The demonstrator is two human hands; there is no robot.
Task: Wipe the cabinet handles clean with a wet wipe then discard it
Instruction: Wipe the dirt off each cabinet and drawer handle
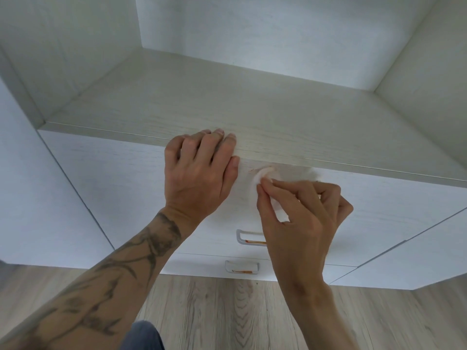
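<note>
- On the upper drawer front, just under the cabinet top, the wet wipe is pressed flat against the white panel.
- The right hand has it: thumb and forefinger pinch the wipe at its near edge, and the other fingers are curled in behind.
- The wipe's far side is a pale blur, so its outline there is hard to make out.
- There's a thin orange smear on the panel, touching the wipe's upper left edge.
- The left hand lies over the front lip of the cabinet top, fingers close together and nearly straight, fingertips on the top surface and thumb down against the drawer front. It holds nothing.
- Below the hands is the upper handle, a silver bar with an orange streak along it, its right end hidden behind the right wrist.
- Lower down is the lower handle on the next drawer, also streaked orange and in full view.
- The wipe sits well above both handles, touching neither.
- A tattooed forearm runs up from the bottom left.
- Wood-grain floor lies underneath, with a patch of dark blue cloth at the bottom edge.
</note>
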